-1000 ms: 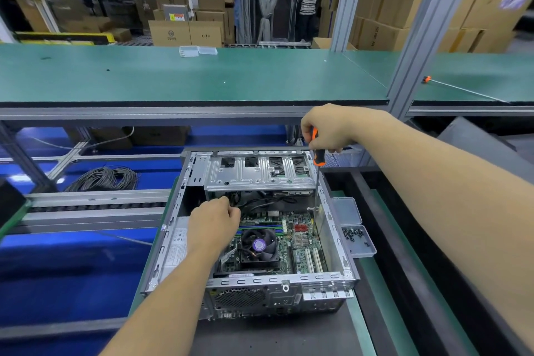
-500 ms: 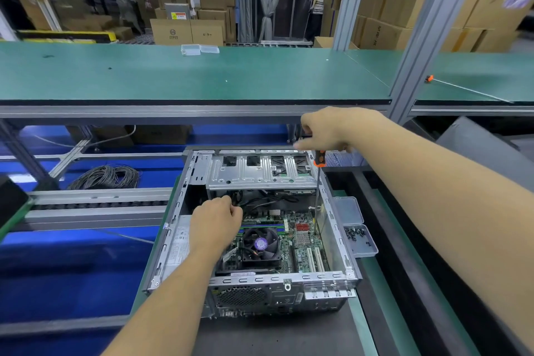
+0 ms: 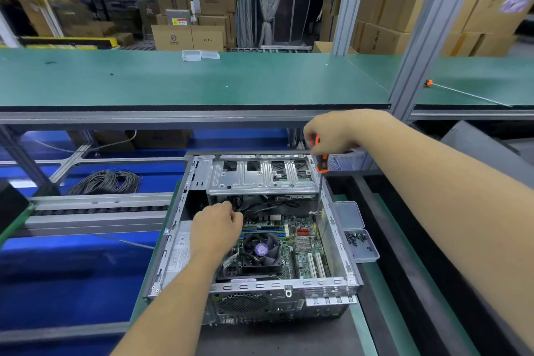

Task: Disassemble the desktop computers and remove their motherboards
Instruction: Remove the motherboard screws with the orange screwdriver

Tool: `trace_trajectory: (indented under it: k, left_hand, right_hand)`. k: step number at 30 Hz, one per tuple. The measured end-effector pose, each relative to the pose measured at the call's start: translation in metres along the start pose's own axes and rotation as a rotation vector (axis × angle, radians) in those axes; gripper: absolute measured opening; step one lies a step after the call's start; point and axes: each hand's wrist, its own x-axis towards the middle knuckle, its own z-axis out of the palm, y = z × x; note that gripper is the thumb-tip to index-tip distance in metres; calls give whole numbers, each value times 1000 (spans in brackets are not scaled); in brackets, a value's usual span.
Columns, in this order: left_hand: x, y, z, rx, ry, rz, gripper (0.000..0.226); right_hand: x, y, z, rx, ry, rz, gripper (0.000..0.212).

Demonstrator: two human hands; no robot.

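An open desktop computer case (image 3: 173, 240) lies on its side in front of me. Inside it sits the green motherboard (image 3: 300, 243) with a black CPU fan (image 3: 261, 250). My left hand (image 3: 215, 230) reaches into the case beside the fan, fingers curled near black cables (image 3: 268, 205); whether it holds one is hidden. Above the case's far right corner, my right hand (image 3: 335, 131) grips the orange and black handle of a long screwdriver (image 3: 321, 165). Its shaft points down along the right wall toward the board.
A clear plastic box (image 3: 361, 243) with several dark screws sits right of the case. A silver drive cage (image 3: 260, 179) spans the case's far end. A green shelf (image 3: 187, 81) overhangs the bench. Coiled cables (image 3: 107, 182) lie at left. A second screwdriver (image 3: 462, 92) rests on the shelf.
My right hand's fingers have shifted on the screwdriver handle, as in turning it, while the shaft stays in the same place. My left hand stays inside the case.
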Motion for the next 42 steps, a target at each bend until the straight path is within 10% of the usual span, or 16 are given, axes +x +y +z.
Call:
trace_trajectory:
  k: [6, 9, 13, 18, 33, 38, 42]
  left_hand:
    - [0, 0, 0, 1, 0, 3, 33]
    - [0, 0, 1, 6, -7, 4, 33]
    - [1, -1, 1, 3, -12, 0, 33]
    - [1, -1, 2, 2, -11, -4, 35]
    - [1, -1, 3, 11, -16, -1, 33]
    - [1, -1, 3, 9, -6, 0, 34]
    - [1, 0, 1, 5, -1, 2, 34]
  right_hand:
    - [-1, 1, -1, -127, -44, 134, 49]
    - [2, 3, 4, -47, 48, -7, 19]
    - [0, -2, 5, 5, 10, 7, 40]
    - [3, 2, 3, -15, 38, -15, 13]
    - [2, -7, 2, -121, -19, 97, 45]
    - [3, -3, 2, 2, 44, -100, 13]
    - [5, -5, 4, 0, 39, -21, 44]
